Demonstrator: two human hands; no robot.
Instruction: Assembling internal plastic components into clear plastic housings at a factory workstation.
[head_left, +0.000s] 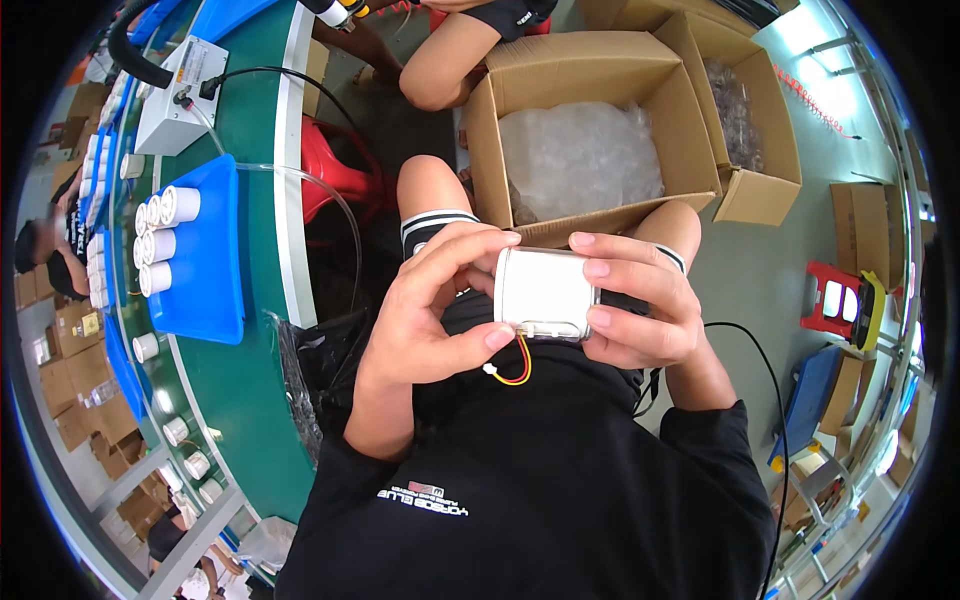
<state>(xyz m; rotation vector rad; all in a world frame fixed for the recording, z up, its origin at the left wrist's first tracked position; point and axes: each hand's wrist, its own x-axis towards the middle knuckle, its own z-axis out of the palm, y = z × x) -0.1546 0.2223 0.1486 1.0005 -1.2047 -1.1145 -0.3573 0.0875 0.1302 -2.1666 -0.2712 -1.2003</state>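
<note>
Between my two hands, above my lap, lies a white cylindrical housing (545, 290) on its side. A short red, yellow and black cable (524, 368) with a small white plug hangs from its lower edge. My left hand (425, 305) grips its left end, with the thumb at the lower edge and a fingertip at the upper edge. My right hand (645, 300) is closed round the right end, fingers resting on the upper and right side. The right end face is mostly hidden by those fingers.
On the green workbench (265, 400) to my left is a blue tray (215, 270) with several white cylinders (160, 245). A grey box (180, 100) with hoses stands beyond it. Ahead are an open carton (600, 225) of clear plastic bags, a red stool (335, 170) and another person's knee (440, 75).
</note>
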